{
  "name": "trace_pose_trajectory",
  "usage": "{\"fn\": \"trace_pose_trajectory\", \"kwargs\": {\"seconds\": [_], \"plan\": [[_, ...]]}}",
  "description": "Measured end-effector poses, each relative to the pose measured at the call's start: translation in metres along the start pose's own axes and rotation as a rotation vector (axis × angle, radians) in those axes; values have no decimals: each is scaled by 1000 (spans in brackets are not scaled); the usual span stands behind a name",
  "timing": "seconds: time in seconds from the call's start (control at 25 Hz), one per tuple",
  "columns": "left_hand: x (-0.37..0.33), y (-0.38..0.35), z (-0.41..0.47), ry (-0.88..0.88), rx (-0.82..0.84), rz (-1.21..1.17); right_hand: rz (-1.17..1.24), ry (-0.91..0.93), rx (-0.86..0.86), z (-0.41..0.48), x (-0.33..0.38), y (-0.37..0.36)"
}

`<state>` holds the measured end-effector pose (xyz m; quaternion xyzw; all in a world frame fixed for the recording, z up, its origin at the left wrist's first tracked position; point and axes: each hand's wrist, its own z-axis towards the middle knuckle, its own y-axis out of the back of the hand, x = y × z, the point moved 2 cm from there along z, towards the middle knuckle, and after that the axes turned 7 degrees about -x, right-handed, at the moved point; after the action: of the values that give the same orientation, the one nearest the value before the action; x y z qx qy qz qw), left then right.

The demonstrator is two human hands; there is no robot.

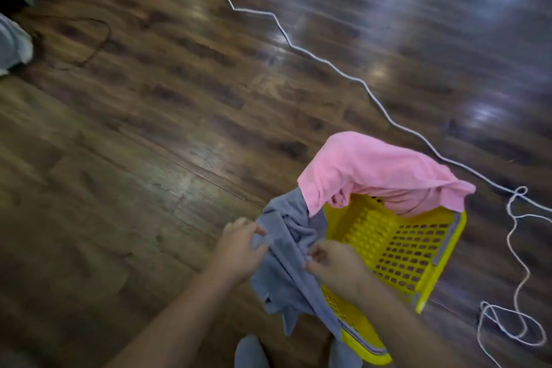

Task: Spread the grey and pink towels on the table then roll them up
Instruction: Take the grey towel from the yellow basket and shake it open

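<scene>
While both hands gripped it, the crumpled grey cloth towel [286,251] hung over the 9 o'clock rim of the yellow perforated plastic basket [409,251] on the dark wooden floor [149,128]; left hand [239,245] and right hand [334,263] pinched its folds. Draped over the basket's 12 o'clock rim lay the pink cloth towel [379,170].

Indoor room: wood-plank floor [149,143], yellow laundry basket [412,251].

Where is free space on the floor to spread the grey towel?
The wide bare wood floor left of the yellow basket, below the white cord, is free. It is crowded on the right: the basket with the pink towel, and cord loops. Both hands hold the grey towel.
</scene>
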<state>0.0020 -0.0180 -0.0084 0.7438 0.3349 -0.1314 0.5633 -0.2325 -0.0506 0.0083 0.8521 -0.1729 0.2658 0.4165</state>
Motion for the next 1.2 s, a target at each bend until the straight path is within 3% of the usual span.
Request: {"fn": "trace_pose_trajectory", "kwargs": {"seconds": [0.08,0.16,0.28,0.36,0.48,0.6,0.76,0.88,0.96,1.04,1.12,1.2], "plan": [[10,-44,17,-60,93,178,-208,12,0,7,-30,-50],[8,-73,26,-145,183,357,-275,-55,45,-4,-48,-87],[15,-81,28,-336,191,558,-346,-43,4,-10,-64,-102],[17,-56,21,-357,162,513,-285,8,-35,-14,-48,-83],[7,15,-1,-253,128,202,-10,-48,-179,-23,-4,-25],[-25,121,-39,-114,-20,-56,213,13,-302,-36,83,59],[-87,283,-114,-117,-197,-210,306,268,-272,-73,239,180],[-115,389,-184,-151,-197,163,203,516,-246,-129,354,264],[-116,457,-235,-80,-288,372,153,683,-246,-179,429,311],[-112,516,-275,-32,-460,389,119,752,-262,-219,487,344],[-109,573,-311,-19,-747,286,192,752,-194,-259,539,357],[-106,621,-322,19,-974,109,421,674,-55,-290,582,350]]}}
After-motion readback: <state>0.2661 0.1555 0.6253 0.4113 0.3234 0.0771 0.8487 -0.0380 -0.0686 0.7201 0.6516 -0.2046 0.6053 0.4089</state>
